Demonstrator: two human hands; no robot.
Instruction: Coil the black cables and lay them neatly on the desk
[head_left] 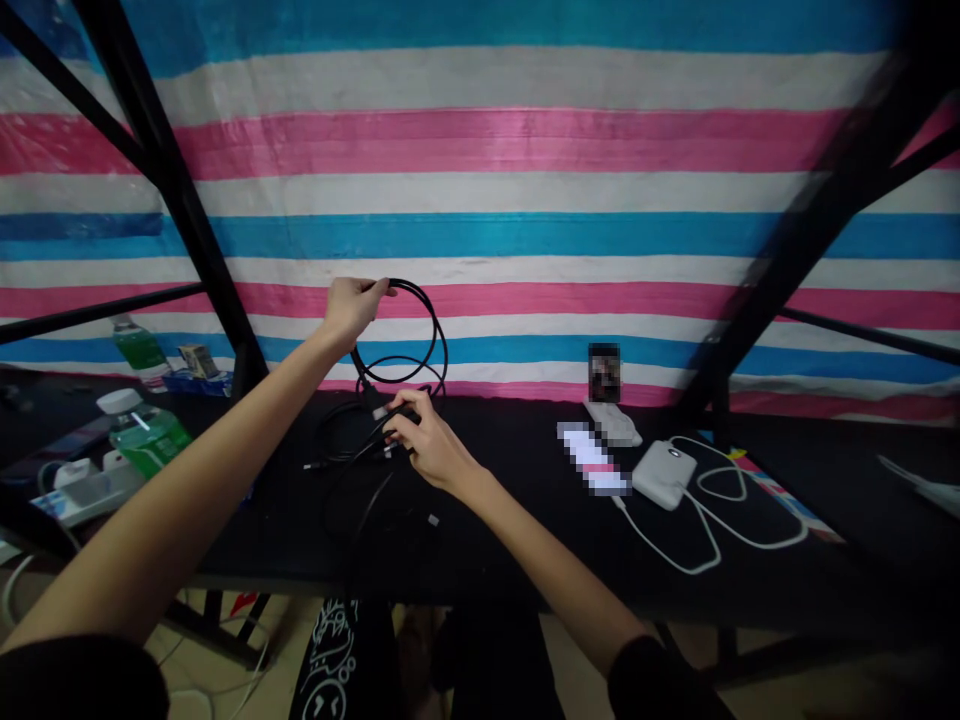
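Note:
My left hand (pixel 354 306) is raised above the black table (pixel 525 540) and pinches the top of a looped black cable (pixel 427 335). The loop hangs down from it in front of the striped cloth. My right hand (pixel 422 432) rests lower, near the table surface, with its fingers closed on the same cable near a plug end. More black cable (pixel 341 450) trails loose on the table below both hands, hard to make out against the dark surface.
A white power bank (pixel 664 472) with white cords (pixel 720 520) lies to the right, beside a phone on a stand (pixel 604 375). Green bottles (pixel 146 430) and a power strip (pixel 82 490) sit at the left. Black frame bars (pixel 172 190) cross both sides.

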